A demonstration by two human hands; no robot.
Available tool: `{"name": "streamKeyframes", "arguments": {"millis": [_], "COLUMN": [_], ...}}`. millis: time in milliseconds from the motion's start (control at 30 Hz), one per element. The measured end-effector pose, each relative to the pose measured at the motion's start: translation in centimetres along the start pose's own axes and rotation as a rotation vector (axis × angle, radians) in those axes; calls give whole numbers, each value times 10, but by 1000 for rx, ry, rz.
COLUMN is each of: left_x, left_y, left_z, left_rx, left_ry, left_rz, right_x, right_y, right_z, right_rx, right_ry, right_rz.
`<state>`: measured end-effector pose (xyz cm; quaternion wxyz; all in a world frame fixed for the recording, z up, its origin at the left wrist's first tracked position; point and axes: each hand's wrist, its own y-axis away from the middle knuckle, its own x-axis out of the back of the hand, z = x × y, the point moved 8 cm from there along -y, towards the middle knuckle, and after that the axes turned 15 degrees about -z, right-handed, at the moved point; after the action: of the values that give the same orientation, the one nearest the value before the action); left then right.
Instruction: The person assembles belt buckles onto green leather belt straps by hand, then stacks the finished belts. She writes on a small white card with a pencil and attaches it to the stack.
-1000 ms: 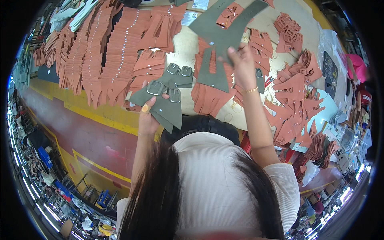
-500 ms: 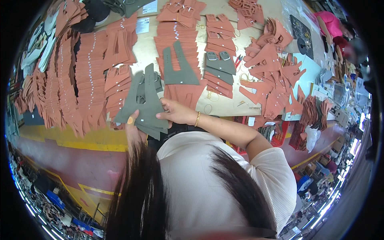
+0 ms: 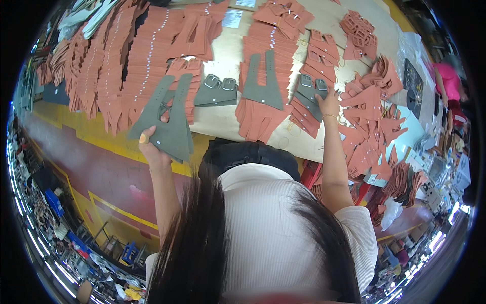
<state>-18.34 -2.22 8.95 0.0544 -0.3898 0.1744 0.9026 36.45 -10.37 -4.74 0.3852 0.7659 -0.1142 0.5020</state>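
Note:
My left hand [image 3: 154, 148] is closed on the lower edge of several layered dark green leather-like pieces [image 3: 174, 129], each with two strap-like prongs, held off the table's front edge. My right arm reaches forward, and my right hand [image 3: 329, 105] has its thumb on the right edge of a green buckled piece [image 3: 309, 90]. This piece lies on a stack of orange buckled pieces [image 3: 304, 121]. Between my hands, a green two-pronged piece [image 3: 263, 93] rests on an orange pile. Left of it sits another green piece with two metal buckles [image 3: 216, 93].
Long overlapping rows of orange pieces [image 3: 147, 71] cover the table's left. A loose heap of orange pieces [image 3: 372, 119] lies at the right, beyond my right hand. A red crate [image 3: 310, 175] stands under the front edge. Another person in pink [image 3: 445, 81] is at the far right.
My right hand has let go of the held green pieces and moved right to the buckled stack. My left hand keeps its hold. The view has shifted, with the table now farther right.

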Motion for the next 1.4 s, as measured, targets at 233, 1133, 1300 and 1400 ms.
{"name": "streamKeyframes", "arguments": {"millis": [233,1133,1300,1400], "left_x": [21,35,57,68], "left_y": [22,45,57,65], "left_z": [-20,-49,-21,-12], "left_rx": [12,113,29,27], "left_ry": [51,62,125,98], "left_rz": [124,-1,91,160], "right_x": [0,-145,-156,-186], "right_y": [-4,257,195,168], "right_z": [1,-299,-303,-316], "right_rx": [-96,545,1042,1084], "right_ry": [72,-850,232,596], "right_rz": [83,-1455,-369,-117]}}
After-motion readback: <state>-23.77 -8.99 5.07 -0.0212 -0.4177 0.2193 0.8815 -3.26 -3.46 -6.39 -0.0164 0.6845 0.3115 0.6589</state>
